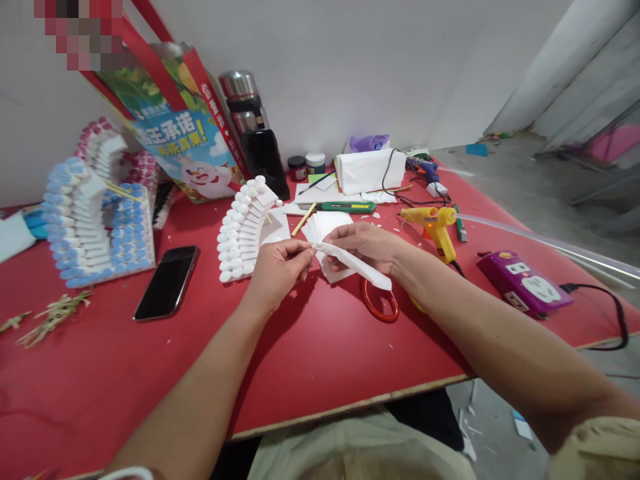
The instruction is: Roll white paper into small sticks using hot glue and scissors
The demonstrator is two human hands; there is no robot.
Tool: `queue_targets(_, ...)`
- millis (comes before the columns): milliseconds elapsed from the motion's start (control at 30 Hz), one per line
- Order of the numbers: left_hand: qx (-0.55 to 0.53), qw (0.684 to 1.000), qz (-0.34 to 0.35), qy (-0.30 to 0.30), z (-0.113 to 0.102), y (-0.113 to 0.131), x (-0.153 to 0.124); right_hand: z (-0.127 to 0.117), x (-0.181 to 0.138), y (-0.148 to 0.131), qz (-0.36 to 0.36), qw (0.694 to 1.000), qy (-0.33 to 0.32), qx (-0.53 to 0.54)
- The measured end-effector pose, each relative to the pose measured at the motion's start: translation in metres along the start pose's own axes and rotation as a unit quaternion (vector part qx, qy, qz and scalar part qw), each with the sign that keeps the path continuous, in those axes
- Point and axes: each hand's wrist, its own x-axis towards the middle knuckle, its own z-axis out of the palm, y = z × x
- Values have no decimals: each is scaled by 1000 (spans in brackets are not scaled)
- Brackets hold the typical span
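Note:
A narrow strip of folded white paper (363, 267) is held between my two hands over the red table. My left hand (281, 270) pinches its left end with thumb and fingertips. My right hand (369, 245) is closed around the strip's middle, and the loose end slants down to the right. Under the hands lies a fanned stack of white paper sheets (327, 221), partly covered. A red-handled pair of scissors (381, 308) shows its loop below the strip; its blades are hidden. Left of my left hand stands a curved white model with rounded tips (237, 233).
A yellow glue gun (434, 227) and a purple power strip (525, 283) with a cable sit right. A phone (167, 283) and blue-white model (100, 230) are left. Behind stand a shopping bag (185, 133), a steel flask (245, 100) and a green cutter (345, 207).

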Motion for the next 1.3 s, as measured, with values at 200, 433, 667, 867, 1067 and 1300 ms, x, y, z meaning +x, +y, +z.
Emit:
queue_targets(200,16,1000,7,-4,0,0,-1,0,1,0,-5,999,11,-50)
queue_targets(433,45,999,26,-15,0,-3,-1,-1,-3,-7,23,998,-13,-58)
queue_targets(667,30,999,13,-12,2,-5,-1,3,-4,-8,8,998,16,-68)
queue_targets(867,38,999,9,-12,1,-2,-3,3,-5,-7,11,997,16,-77)
queue_targets(1067,111,991,68,26,10,-2,-6,11,0,1,-72,980,104,-151)
queue_targets(1300,290,927,220,93,14,-7,-9,31,-4,15,-181,928,188,-266)
